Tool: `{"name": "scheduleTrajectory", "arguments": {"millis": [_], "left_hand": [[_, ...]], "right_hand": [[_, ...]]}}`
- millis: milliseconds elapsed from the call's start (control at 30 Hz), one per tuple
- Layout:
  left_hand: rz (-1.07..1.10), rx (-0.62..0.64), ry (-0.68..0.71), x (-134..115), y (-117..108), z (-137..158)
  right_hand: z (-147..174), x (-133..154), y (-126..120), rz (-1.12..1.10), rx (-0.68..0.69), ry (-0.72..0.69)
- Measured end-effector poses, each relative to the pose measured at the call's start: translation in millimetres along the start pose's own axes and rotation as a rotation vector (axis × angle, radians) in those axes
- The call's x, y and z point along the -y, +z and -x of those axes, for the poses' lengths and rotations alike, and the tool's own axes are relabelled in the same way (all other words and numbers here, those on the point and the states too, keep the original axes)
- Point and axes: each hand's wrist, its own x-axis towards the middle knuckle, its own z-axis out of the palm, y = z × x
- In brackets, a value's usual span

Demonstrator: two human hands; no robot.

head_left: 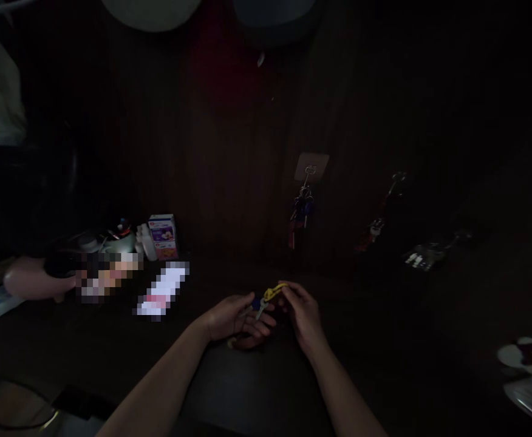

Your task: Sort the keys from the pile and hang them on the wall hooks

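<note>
Left forearm and right forearm enter at the bottom edge of the frame and converge near its lower centre. Right hand: grip pinches a yellow loop between thumb and forefinger. Left hand: palm turned up, fingers curled beneath the keys; whether this grip clasps them cannot be told. Location of keys: lower centre of the frame, below the yellow loop and over the left fingers, beside a blue piece.

Containers stand left of centre on the dark tabletop. Pale bowl: slim items project above its rim; lower contents hidden. Carton stack: purple and orange printed faces; contents hidden. White bottle: just beside the cartons; contents hidden. Pink rounded object: farther left.

Key bunch: suspended from a hook, right of centre. Second bunch and third bunch: farther right, dim and blurred.
</note>
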Motion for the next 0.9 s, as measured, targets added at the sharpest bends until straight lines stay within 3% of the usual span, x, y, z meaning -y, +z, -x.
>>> {"name": "scheduleTrajectory", "arguments": {"millis": [333,600,767,900], "left_hand": [[0.063,0.009,-0.062,-2,1,-2],[0.050,-0.051,-0.013,-2,-2,-2],[0.022,-0.115,0.100,-2,-5,-5],[-0.024,-0.325,0.289,-3,-9,-12]], "right_hand": [[3,7,4,-0.116,0.006,0.013],[5,24,-8,-0.350,-0.024,-0.052],[7,35,-15,-0.246,-0.083,-0.158],[6,48,-19,-0.145,-0.166,-0.293]]}}
